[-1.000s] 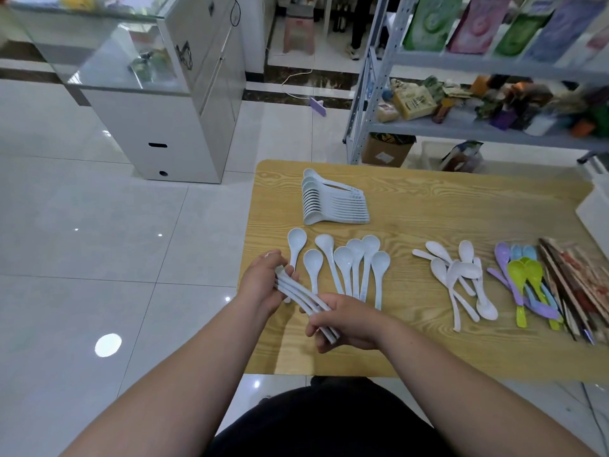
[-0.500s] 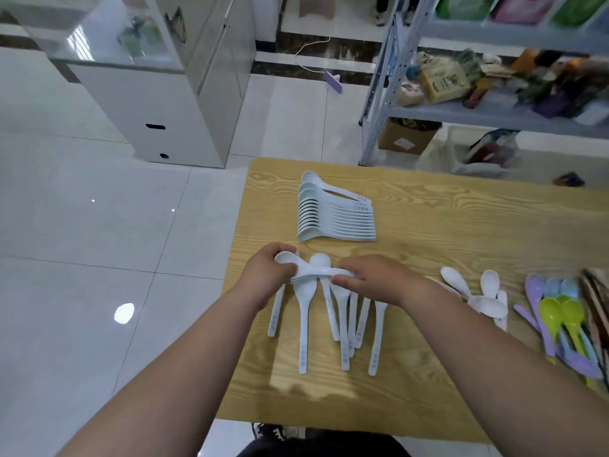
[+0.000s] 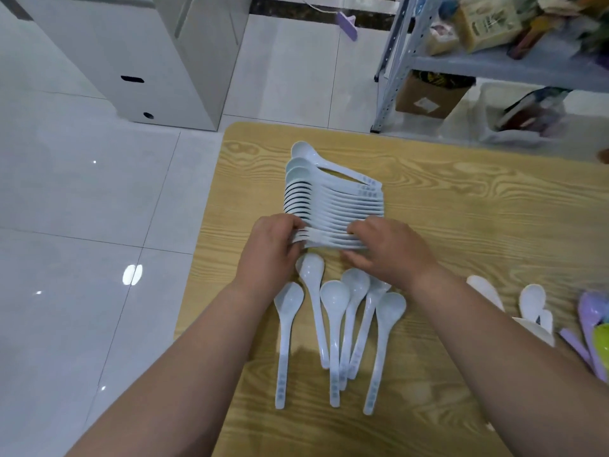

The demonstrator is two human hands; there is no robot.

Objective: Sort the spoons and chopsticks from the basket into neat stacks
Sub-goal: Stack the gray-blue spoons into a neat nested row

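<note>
Tiled floor (image 3: pixel 82 225): pale glossy tiles, left of and beyond the table.
Wooden table (image 3: pixel 478 209): light wood grain; all the spoons lie on it.
White cabinet (image 3: pixel 138 61): stands on the floor past the table's far left corner.
Metal shelf rack (image 3: pixel 398 57): far right, with blurred packets on its shelf.
Cardboard box (image 3: pixel 425 97): under the rack; its contents cannot be told.
Clear tub (image 3: pixel 520 117): beside the box, holding dark items too blurred to name.
Spoon stack (image 3: pixel 333 196): white soup spoons nested on their sides, bowls left, handles right, near the table's far left part.
Loose spoons (image 3: pixel 334 324): six white spoons lying bowl-up just in front of the stack, handles toward the person.
Left hand (image 3: pixel 268 255): fingers curled round the bowl end of the spoon bundle (image 3: pixel 326 239).
Right hand (image 3: pixel 392 255): fingers curled over the bundle's handle end, thumb beneath.
Spoon bundle: a few nested white spoons, touching the stack's near end.
Off-white spoons (image 3: pixel 534 305): small pile at right.
Coloured spoons (image 3: pixel 593 321): purple and green, at the right edge.
</note>
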